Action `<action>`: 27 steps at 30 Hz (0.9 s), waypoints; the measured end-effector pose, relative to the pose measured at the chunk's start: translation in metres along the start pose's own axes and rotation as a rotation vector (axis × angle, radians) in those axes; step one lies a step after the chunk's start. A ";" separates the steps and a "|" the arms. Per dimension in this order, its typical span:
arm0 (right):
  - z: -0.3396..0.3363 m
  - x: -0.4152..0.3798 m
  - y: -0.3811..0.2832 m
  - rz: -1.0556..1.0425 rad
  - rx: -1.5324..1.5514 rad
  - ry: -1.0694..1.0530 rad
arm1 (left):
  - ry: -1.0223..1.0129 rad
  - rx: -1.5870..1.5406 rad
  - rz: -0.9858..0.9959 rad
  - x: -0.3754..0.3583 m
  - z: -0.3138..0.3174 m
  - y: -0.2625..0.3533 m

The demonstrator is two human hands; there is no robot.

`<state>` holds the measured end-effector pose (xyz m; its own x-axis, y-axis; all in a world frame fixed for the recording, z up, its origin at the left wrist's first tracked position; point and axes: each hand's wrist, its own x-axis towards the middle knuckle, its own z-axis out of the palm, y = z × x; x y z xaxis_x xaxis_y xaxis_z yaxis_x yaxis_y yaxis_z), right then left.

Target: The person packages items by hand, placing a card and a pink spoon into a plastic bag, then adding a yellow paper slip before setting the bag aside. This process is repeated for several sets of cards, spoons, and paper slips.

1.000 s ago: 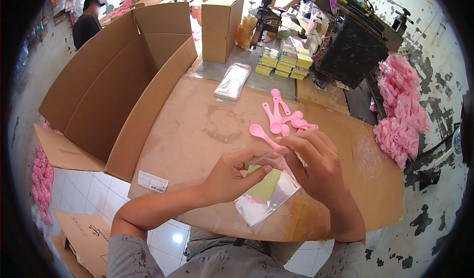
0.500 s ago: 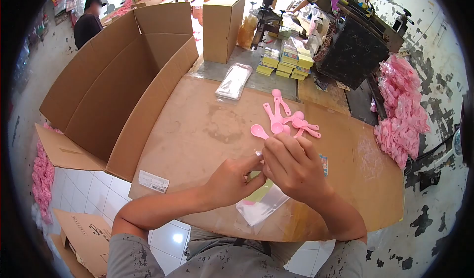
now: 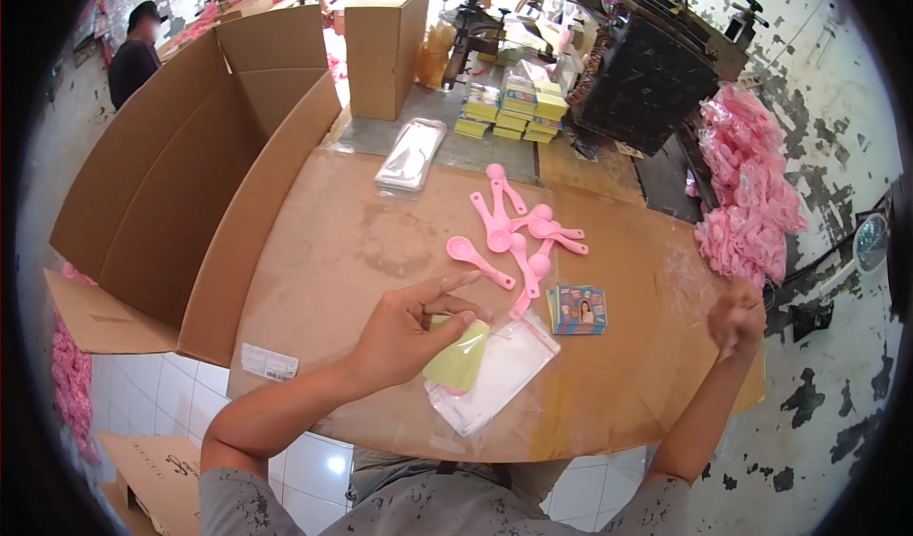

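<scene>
My left hand (image 3: 404,331) is closed, thumb against fingers, on the top of a clear plastic bag (image 3: 458,353) with a yellow-green card in it, held over the table. Under it lies a stack of clear plastic bags (image 3: 499,384). Out past the table's right side, my right hand (image 3: 736,321) is up with its fingers curled in; what they hold, if anything, is hidden. Beyond the bags, several pink measuring spoons (image 3: 499,239) lie in a loose pile. A small stack of printed cards (image 3: 578,310) sits to their right.
A large open carton (image 3: 181,194) stands left of the cardboard-covered table (image 3: 352,241). At the back are a packet of clear bags (image 3: 412,155), stacks of cards (image 3: 515,108), an upright box (image 3: 385,56) and a black machine (image 3: 647,70). Pink bagged items (image 3: 747,194) hang at right. A person (image 3: 135,56) stands far left.
My right hand has come away from the left and swung far right. My left hand keeps the bag, moved slightly left. The whole view has shifted, and the cards and spoons show more fully.
</scene>
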<state>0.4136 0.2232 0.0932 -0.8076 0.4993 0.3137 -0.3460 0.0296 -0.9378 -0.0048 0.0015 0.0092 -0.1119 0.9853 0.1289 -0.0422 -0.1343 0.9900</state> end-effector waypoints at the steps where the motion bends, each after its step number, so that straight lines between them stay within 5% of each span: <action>1: -0.029 -0.014 -0.001 0.010 0.003 0.145 | 0.000 -0.018 -0.015 0.001 0.001 -0.001; 3: -0.081 -0.040 0.009 0.028 0.018 0.435 | 0.005 -0.048 -0.052 0.000 0.001 -0.004; 7: -0.106 -0.087 0.054 0.178 -1.989 0.596 | -0.008 0.048 -0.100 0.003 -0.001 -0.006; 10: -0.048 -0.058 0.016 0.270 -1.786 0.572 | -0.019 0.058 -0.131 0.005 0.000 -0.006; 12: -0.099 -0.080 0.002 0.405 -1.042 0.518 | -0.036 -0.049 -0.124 0.006 0.000 -0.009; 15: -0.131 -0.076 0.020 0.344 -0.370 0.533 | -0.053 0.120 -0.176 0.007 -0.005 -0.009; 17: -0.121 -0.064 0.026 0.315 -0.448 0.531 | -0.047 0.066 -0.158 0.007 -0.005 -0.015; 22: -0.032 -0.020 0.002 0.375 -1.576 0.322 | -0.021 0.040 -0.121 0.007 -0.005 -0.016; 25: -0.045 -0.026 -0.016 0.366 -0.880 0.362 | -0.031 0.044 -0.111 0.010 -0.007 -0.017; 27: -0.072 -0.034 -0.006 0.430 -0.887 0.452 | -0.033 -0.002 -0.135 0.010 -0.007 -0.012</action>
<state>0.4774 0.2690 0.0775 -0.4653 0.8850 0.0194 0.5394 0.3008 -0.7865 -0.0122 0.0120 -0.0013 -0.0727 0.9973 -0.0034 -0.0565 -0.0007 0.9984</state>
